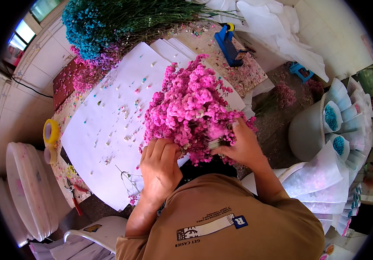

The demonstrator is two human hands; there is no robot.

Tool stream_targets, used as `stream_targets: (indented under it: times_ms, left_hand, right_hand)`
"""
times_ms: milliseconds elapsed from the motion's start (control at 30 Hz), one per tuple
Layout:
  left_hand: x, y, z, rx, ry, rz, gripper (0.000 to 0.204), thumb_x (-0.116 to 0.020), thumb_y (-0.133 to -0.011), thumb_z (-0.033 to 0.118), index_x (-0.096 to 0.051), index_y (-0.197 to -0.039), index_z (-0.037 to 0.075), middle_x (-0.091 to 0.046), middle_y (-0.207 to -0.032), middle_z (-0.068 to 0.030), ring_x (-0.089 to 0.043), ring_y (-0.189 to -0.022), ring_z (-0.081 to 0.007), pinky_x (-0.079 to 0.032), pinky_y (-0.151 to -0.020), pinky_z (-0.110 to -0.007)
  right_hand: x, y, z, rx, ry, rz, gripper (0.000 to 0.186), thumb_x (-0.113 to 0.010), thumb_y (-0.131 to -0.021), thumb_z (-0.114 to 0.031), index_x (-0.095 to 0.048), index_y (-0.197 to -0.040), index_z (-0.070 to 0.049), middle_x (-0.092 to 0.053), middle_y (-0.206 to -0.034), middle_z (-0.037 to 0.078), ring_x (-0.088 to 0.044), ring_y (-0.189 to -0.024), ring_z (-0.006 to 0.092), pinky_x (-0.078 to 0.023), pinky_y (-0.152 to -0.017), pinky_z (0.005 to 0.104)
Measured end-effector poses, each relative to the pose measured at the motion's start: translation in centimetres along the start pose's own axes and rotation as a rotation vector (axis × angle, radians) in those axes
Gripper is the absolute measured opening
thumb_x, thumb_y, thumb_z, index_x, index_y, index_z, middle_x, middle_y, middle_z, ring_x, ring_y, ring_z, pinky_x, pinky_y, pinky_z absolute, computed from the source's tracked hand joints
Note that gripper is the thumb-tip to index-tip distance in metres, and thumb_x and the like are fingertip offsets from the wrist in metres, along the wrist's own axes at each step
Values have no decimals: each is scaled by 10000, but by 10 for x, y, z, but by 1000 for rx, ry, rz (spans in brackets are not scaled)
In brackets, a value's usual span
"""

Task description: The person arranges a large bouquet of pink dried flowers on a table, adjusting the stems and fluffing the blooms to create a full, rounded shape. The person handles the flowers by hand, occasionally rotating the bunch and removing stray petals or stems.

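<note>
Left hand, fingers curled, meets the near left edge of the pink flower bunch; whether it clamps on a stem cannot be told. The right hand is closed around the near right side, thumb toward the middle. The bunch lies between and beyond both hands, over white paper, its long axis apparently near to far (stems hidden), neither hand clearly nearer.

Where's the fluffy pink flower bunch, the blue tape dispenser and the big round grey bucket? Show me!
Fluffy pink flower bunch (pixel 191 102): head view, middle of its blossoms.
Blue tape dispenser (pixel 227 47): head view, on its body.
Big round grey bucket (pixel 304 134): head view, on its outer wall.
</note>
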State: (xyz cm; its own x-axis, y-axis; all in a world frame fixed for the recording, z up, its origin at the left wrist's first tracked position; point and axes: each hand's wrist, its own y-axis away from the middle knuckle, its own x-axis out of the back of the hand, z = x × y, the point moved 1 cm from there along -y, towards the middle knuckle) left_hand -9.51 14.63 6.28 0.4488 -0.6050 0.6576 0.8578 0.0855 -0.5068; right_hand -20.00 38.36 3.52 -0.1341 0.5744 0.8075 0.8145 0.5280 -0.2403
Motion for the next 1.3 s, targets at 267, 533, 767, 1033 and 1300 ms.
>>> stream_targets:
  times_ms: [267,533,767,1033,1300]
  left_hand:
    - [0,-11,7,-46,-30,15,183,-694,-735,-89,-619,-860,20,-634,-895,-128,-606,-805,-344,-483,-696,-444]
    - [3,-6,21,-140,-37,16,229,-715,-709,-84,-634,-887,35,-643,-896,-107,-613,-787,-321,-478,-674,-428]
    - [-2,16,22,-98,89,38,271,-765,-728,-65,-655,-957,31,-659,-916,-121,-624,-775,-316,-475,-673,-418]
    - [21,8,40,-157,-17,17,349,-812,-742,22,-692,-1069,48,-648,-912,-77,-609,-792,-269,-433,-697,-395]
    - [7,-6,40,-484,-574,-317,110,-628,-750,169,-655,-799,74,-543,-767,-52,-540,-758,-212,-404,-757,-367]
  right_hand:
    - [60,13,-38,96,-132,336,471,-887,-794,-181,-707,-1209,-49,-717,-1066,176,-715,-870,301,-574,-740,372]
    - [-13,16,-63,103,-300,120,199,-833,-824,-94,-752,-1005,-73,-671,-844,84,-678,-671,303,-535,-588,383]
    - [-14,11,-59,152,-288,109,221,-824,-818,-54,-744,-1024,-54,-671,-910,111,-697,-735,305,-549,-630,384]
    - [-20,12,-49,107,-418,72,195,-811,-824,-36,-731,-1001,-37,-669,-890,120,-696,-736,305,-552,-644,371]
    - [-23,14,-49,159,-347,54,212,-811,-813,-55,-735,-1010,-53,-663,-883,112,-690,-752,310,-557,-648,390]
